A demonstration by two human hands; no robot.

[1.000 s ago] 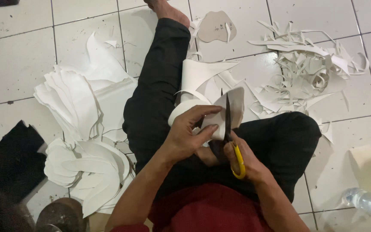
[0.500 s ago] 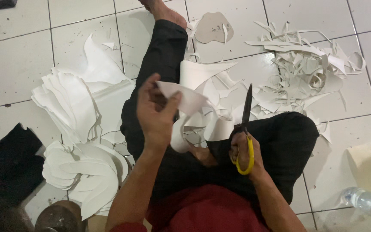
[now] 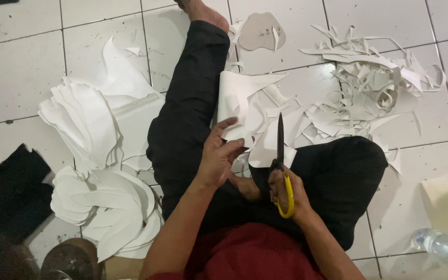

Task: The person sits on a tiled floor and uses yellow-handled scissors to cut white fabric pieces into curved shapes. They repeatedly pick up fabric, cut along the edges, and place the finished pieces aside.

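I sit on a tiled floor in black trousers. My right hand (image 3: 286,194) grips yellow-handled scissors (image 3: 281,155), blades pointing away from me and closed. My left hand (image 3: 219,155) has its fingers on the edge of a white sheet piece (image 3: 245,101) that lies across my lap and the floor in front. The scissor blades rest over another white piece (image 3: 265,153) just right of that hand.
Stacks of cut white shapes (image 3: 99,197) lie at my left. White offcuts (image 3: 374,88) litter the floor at the front right, a brownish template (image 3: 260,31) beyond. A black cloth (image 3: 6,186) is far left, a plastic bottle (image 3: 436,243) at the lower right.
My left hand, which had lifted a white piece up half a second ago, has come down onto the sheet in front. The scissors shifted left, closer to it.
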